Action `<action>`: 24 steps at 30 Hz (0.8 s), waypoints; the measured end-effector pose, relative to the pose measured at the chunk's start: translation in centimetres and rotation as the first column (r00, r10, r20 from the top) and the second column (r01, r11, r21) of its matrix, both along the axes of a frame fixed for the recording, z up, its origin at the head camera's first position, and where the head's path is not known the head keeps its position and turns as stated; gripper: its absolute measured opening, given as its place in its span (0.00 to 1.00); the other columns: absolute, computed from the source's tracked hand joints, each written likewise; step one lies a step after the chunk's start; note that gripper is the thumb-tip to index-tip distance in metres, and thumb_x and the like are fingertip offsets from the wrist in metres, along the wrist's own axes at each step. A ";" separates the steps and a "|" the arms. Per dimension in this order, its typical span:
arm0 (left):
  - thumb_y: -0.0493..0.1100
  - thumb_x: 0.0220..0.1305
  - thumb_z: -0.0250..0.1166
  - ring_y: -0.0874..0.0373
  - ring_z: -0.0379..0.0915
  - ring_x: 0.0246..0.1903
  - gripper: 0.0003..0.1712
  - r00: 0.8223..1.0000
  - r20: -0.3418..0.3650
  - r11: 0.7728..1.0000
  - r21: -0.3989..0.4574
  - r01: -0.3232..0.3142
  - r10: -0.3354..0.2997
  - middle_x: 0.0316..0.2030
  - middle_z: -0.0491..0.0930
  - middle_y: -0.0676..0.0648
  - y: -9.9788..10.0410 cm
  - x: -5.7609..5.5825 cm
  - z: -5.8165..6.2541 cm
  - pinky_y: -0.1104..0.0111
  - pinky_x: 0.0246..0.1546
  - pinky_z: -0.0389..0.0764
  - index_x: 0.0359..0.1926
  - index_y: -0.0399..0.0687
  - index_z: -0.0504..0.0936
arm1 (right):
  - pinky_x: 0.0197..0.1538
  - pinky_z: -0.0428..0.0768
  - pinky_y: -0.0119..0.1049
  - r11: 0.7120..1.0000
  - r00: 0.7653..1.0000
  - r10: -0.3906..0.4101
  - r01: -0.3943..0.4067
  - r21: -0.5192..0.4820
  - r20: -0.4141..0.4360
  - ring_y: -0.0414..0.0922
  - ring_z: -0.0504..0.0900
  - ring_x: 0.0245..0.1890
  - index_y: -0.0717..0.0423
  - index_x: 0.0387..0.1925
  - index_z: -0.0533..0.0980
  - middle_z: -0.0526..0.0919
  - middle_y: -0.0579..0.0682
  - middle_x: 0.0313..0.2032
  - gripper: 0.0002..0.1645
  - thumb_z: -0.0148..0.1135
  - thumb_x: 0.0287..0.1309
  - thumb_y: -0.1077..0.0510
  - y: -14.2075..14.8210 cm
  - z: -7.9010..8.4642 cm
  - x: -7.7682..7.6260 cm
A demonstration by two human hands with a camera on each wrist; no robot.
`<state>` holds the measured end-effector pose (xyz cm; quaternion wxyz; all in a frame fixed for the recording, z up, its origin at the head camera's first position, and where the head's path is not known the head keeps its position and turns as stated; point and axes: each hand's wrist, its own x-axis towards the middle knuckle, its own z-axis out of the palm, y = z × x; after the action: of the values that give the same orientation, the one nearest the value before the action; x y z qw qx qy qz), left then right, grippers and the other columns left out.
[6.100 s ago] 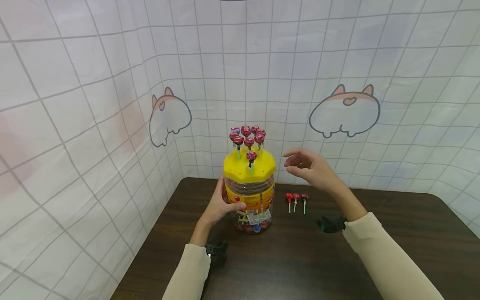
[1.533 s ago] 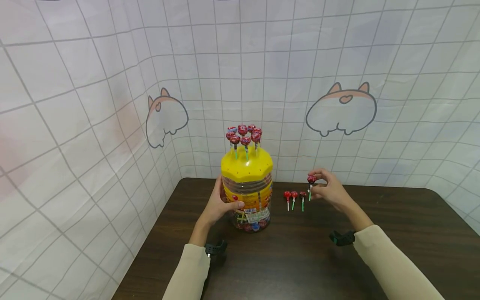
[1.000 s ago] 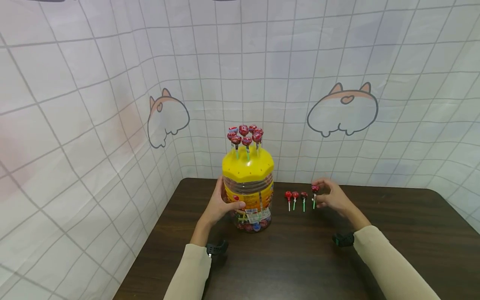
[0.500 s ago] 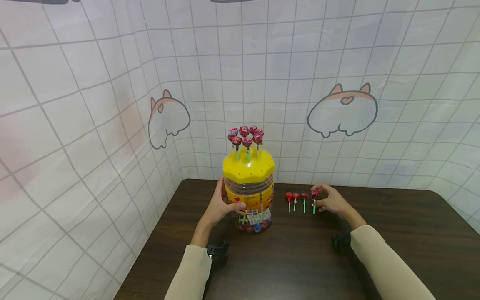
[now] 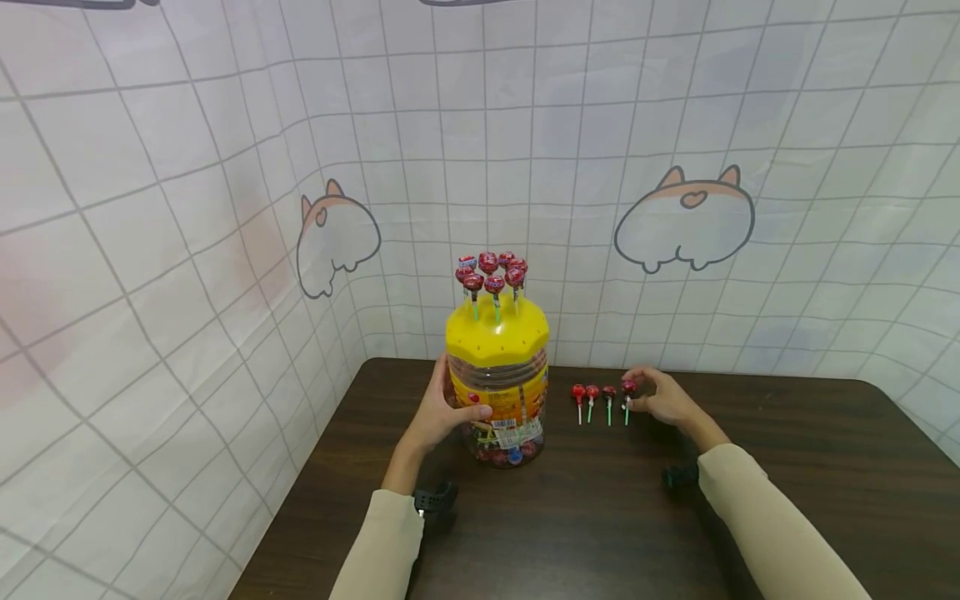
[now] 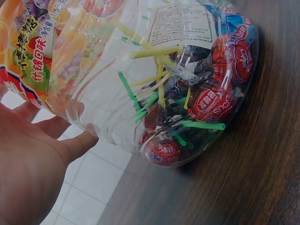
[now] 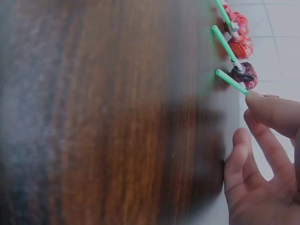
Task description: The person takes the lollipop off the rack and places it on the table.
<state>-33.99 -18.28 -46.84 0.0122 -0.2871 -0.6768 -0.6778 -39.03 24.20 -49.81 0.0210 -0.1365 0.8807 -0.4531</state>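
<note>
Presently, the left hand (image 5: 437, 419) grips the candy jar (image 5: 510, 404), which stands upright on the tabletop (image 5: 570, 517). Eight lollipops (image 5: 494, 285) stand stick-down in its yellow lid (image 5: 497, 340); judged by position, these are the portion left. Slightly farther, to the right, three loose lollipops (image 5: 609, 391) lie in a row, done. Beside them, the right hand (image 5: 663, 402) pinches a fourth lollipop (image 5: 628, 387); its placement appears nearly complete, release not yet done.

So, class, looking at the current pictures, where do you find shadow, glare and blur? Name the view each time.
Head view: a dim shadow on the table beside the right sleeve; left wrist view: pale reflections on the clear jar; right wrist view: the table's grain smeared and soft, the green sticks crisper.
</note>
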 end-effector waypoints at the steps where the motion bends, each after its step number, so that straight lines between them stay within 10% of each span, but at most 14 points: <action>1: 0.40 0.60 0.76 0.51 0.75 0.62 0.56 1.000 -0.001 1.000 0.000 0.000 0.000 0.67 0.71 0.45 0.0 0.0 0.0 0.53 0.64 0.79 0.78 0.69 0.49 | 0.32 0.76 0.38 1.000 1.000 0.006 -0.005 0.018 -0.012 0.44 0.75 0.31 0.64 0.62 0.71 0.74 0.70 0.57 0.29 0.69 0.60 0.66 0.0 0.0 -0.1; 24: 0.40 0.61 0.76 0.50 0.74 0.64 0.57 1.000 -0.017 1.000 -0.004 0.006 -0.006 0.68 0.70 0.46 0.0 0.0 -0.1 0.53 0.65 0.79 0.78 0.69 0.48 | 0.31 0.72 0.38 0.997 0.999 0.002 0.001 0.076 -0.042 0.45 0.71 0.30 0.64 0.58 0.74 0.77 0.67 0.53 0.27 0.72 0.57 0.65 0.1 -0.5 -0.6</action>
<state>-33.97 -18.33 -46.97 0.0153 -0.2948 -0.6773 -0.6739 -39.60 24.29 -50.29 0.0080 -0.1452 0.8975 -0.4163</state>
